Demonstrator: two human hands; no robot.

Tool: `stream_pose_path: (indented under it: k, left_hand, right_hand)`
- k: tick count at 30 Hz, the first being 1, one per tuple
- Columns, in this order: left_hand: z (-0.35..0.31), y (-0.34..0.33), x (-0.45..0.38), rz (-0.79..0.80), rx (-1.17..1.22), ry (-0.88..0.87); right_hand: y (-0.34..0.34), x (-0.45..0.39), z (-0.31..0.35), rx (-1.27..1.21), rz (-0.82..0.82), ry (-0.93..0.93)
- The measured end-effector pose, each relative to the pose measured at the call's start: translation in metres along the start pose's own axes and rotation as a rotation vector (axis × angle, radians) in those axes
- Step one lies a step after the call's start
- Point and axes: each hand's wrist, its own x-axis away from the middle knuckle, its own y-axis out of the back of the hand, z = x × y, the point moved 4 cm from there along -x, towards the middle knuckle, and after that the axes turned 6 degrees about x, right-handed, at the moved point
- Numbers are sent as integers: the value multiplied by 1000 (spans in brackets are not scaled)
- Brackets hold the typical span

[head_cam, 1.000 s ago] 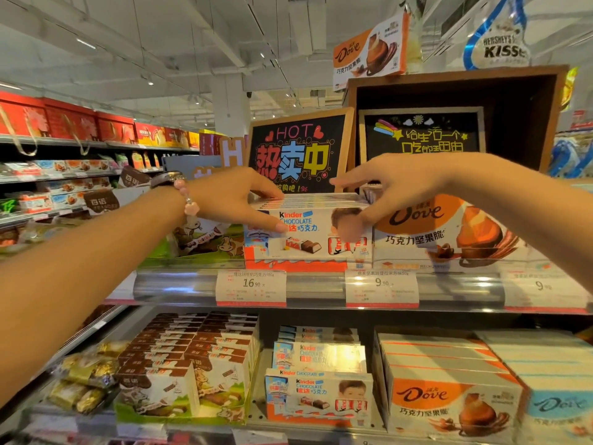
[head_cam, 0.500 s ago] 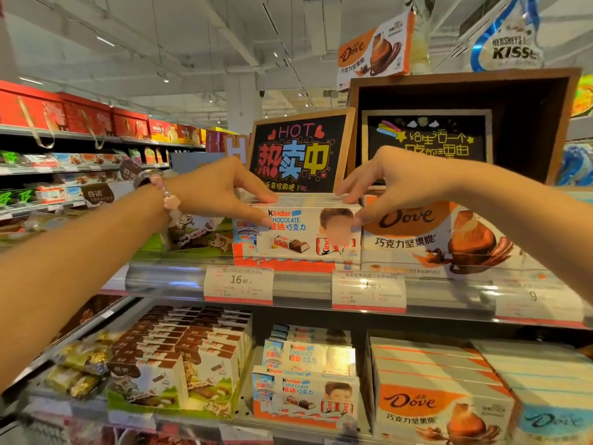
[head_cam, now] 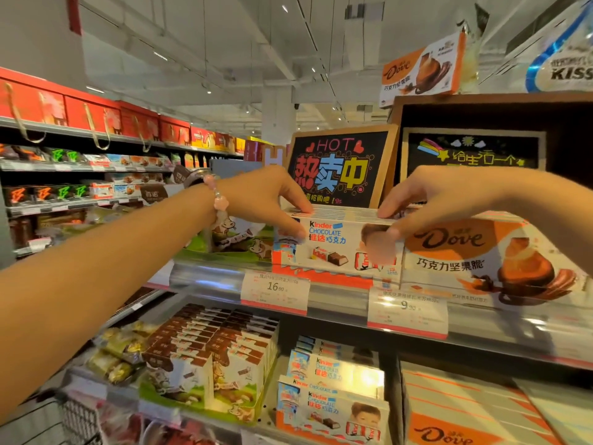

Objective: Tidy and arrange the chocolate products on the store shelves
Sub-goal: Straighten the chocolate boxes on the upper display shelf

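Note:
A white Kinder Chocolate box (head_cam: 333, 245) stands at the front of a row of the same boxes in an orange tray on the upper shelf (head_cam: 205, 277). My left hand (head_cam: 266, 200) pinches its left end, thumb on the front face and fingers on top. My right hand (head_cam: 426, 200) pinches its right end the same way, thumb over the printed front. Orange Dove boxes (head_cam: 481, 252) stand directly right of it.
Chalkboard signs (head_cam: 340, 168) stand behind the row. Price tags (head_cam: 276, 290) hang on the shelf rail. The lower shelf holds brown-and-white cartons (head_cam: 218, 364), more Kinder boxes (head_cam: 330, 406) and Dove boxes (head_cam: 465, 412). Red gift boxes (head_cam: 90, 114) line the far left aisle.
Both hands keep hold of the same front Kinder box. The camera has swung left and tilted, so the shelf sits further right in view.

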Motion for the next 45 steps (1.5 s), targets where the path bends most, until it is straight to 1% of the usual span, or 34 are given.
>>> stream_pose_path:
  k: [2,4,6,7,10,13,15,18,20,22,23,25,27,29,31,33,36,38,42,45]
  left_hand:
    - [3,7,3,-35,34,-25]
    - [10,20,10,-153,82,-67]
    - [24,40,20,-281,83,-108]
    - [32,50,27,-319,82,-115]
    - [62,79,47,-357,56,-137]
    - [92,97,64,-333,6,-116]
    - [115,102,72,-240,-33,-48]
    - [142,101,78,-89,-83,-25]
    - [157,100,75,-57,-69,-22]
    - [166,101,71,-102,-50,-24]
    - [168,101,70,-111,-53,-32]
    - [171,98,70,-64,-61,-33]
    - [173,95,69,-33,-51,-39]
    - [175,95,64,-87,52,-56]
    - [176,100,56,-189,138,-61]
    - [178,104,47,-228,111,-53]
    - [180,103,36,-153,14,-41]
    - [176,105,35,-126,29,-48]
    - [180,106,35,-159,43,-39]
    - [184,107,38,-234,37,-36]
  right_hand:
    - [3,-4,5,-50,-39,-17]
    - [4,-12,16,-75,-133,-20]
    - [5,-23,29,-75,-223,-15]
    - [4,-30,36,-74,-253,-13]
    - [0,-56,59,-92,-278,-12]
    - [-4,-82,84,-130,-270,-8]
    - [-6,-100,99,-145,-274,-19]
    - [-9,-126,113,-97,-273,-60]
    - [-13,-140,117,-129,-235,-107]
    - [-20,-149,118,-194,-201,-143]
    - [-22,-151,119,-187,-202,-152]
    - [-27,-151,121,-174,-217,-161]
    - [-30,-150,120,-213,-220,-173]
    - [-31,-151,119,-222,-191,-177]
    - [-30,-153,118,-236,-164,-179]
    - [-31,-155,117,-247,-151,-180]
    - [-32,-155,116,-277,-153,-175]
    - [-32,-155,116,-292,-161,-166]
    - [-34,-154,116,-310,-165,-155]
    - [-33,-153,117,-298,-179,-153]
